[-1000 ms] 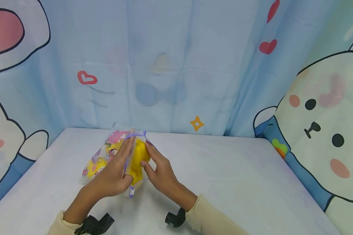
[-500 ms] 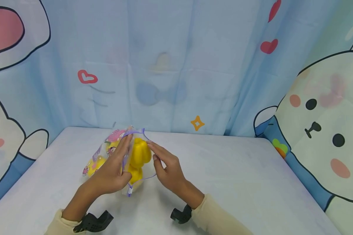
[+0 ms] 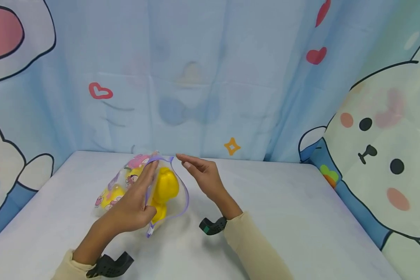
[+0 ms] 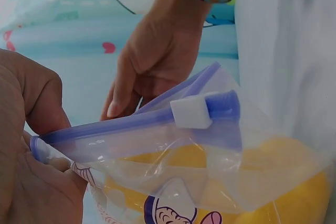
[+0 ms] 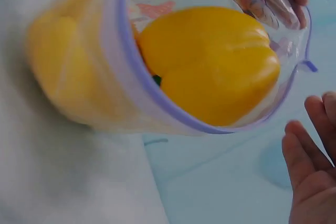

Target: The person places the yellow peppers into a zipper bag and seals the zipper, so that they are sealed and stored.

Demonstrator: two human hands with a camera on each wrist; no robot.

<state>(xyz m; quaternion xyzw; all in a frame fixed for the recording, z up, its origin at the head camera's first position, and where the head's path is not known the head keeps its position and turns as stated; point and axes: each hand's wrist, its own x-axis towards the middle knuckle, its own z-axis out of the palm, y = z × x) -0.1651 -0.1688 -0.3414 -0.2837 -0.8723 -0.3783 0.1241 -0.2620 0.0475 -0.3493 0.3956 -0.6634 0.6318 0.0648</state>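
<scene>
A clear slider zip bag [image 3: 139,160] with pink cartoon prints lies on its side at the table's left, its purple-rimmed mouth gaping toward the right. Inside sits a yellow bell pepper [image 5: 210,61] close to the opening, and a second yellow pepper [image 5: 63,56] shows through the film below it. My left hand [image 3: 134,206] holds the near rim of the bag, which the left wrist view shows between thumb and fingers. My right hand [image 3: 208,177] hovers at the mouth's far corner, fingers extended and nothing in them. The white slider [image 4: 190,112] sits at one end of the zip.
The white table [image 3: 283,210] stretches right of the bag. Behind it hangs a blue curtain [image 3: 196,50] with cartoon prints. Black wrist cameras [image 3: 110,265] are strapped at both sleeves.
My right hand has come off the pepper and the bag's rim, moving up and right. The bag's mouth now stands wider and rounder. My left hand has stayed in place.
</scene>
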